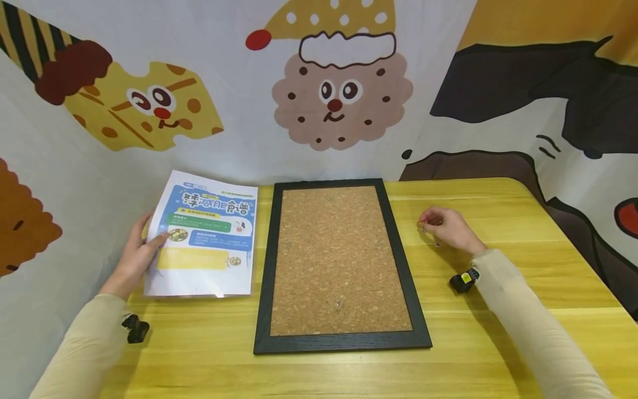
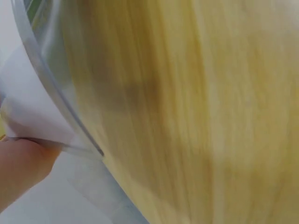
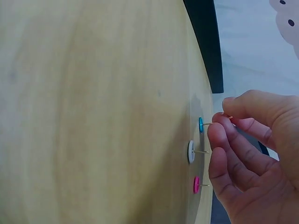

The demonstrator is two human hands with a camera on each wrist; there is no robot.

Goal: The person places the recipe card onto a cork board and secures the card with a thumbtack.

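My left hand [image 1: 132,257] grips the left edge of a printed sheet [image 1: 204,282] with Chinese text and food pictures. In the left wrist view, the sheet [image 2: 37,102] has a clear plastic edge that curves above the wood. To the right of the corkboard [image 1: 344,266], my right hand [image 1: 448,227] pinches a small orange thumbtack [image 3: 228,116] between thumb and forefinger, most of it hidden. Beside those fingers, a blue thumbtack [image 3: 201,124], a white thumbtack [image 3: 191,151] and a pink thumbtack [image 3: 196,185] lie on their heads with pins sticking out.
The corkboard's black frame [image 1: 344,342] lies flat mid-table, with small clear spots on the cork. A cloth with cartoon drawings [image 1: 239,160] hangs behind the wooden table [image 1: 498,221] and along its left side. A black wrist camera sits on each sleeve.
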